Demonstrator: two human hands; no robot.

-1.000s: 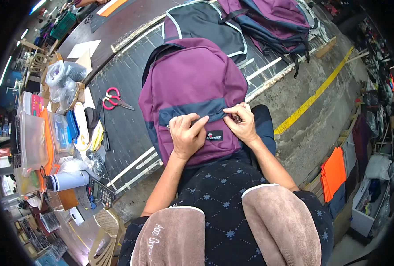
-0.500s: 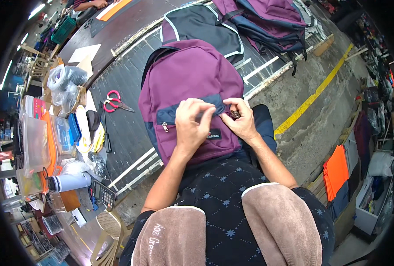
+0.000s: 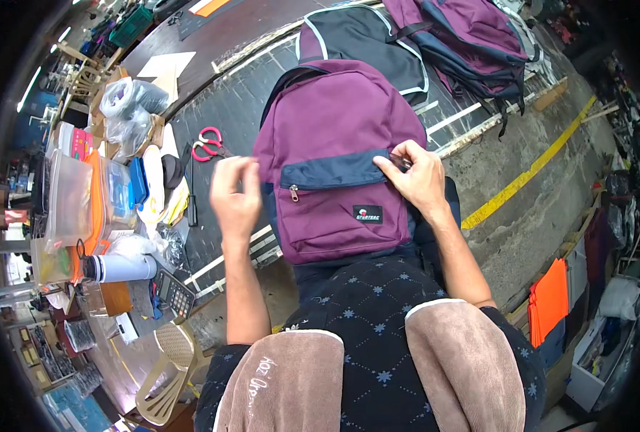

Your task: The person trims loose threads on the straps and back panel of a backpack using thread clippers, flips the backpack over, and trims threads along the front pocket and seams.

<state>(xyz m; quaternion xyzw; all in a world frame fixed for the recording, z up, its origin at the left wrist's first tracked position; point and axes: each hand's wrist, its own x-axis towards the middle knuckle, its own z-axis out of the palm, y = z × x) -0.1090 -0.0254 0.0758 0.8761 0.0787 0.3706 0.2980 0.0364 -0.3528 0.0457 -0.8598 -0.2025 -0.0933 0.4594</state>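
Observation:
A purple backpack (image 3: pixel 334 144) with a navy pocket flap lies front side up on the dark worktable (image 3: pixel 226 108) before me. My right hand (image 3: pixel 415 178) pinches the right end of the navy flap, at the pocket's edge. My left hand (image 3: pixel 235 194) hovers just off the backpack's left side, fingers loosely curled, holding nothing. The pocket's zip pull (image 3: pixel 293 192) sits at the left end of the flap.
Red-handled scissors (image 3: pixel 206 142) lie left of the backpack. A black-and-white bag (image 3: pixel 359 39) and another purple backpack (image 3: pixel 471 39) lie beyond it. Plastic boxes (image 3: pixel 82 194), a white bottle (image 3: pixel 118 268) and a calculator (image 3: pixel 173 291) crowd the left edge. A yellow floor line (image 3: pixel 528 173) runs at right.
My left hand has slid left along the flap and come off the backpack. The zip pull now sits at the left end. My right hand stays on the flap's right end.

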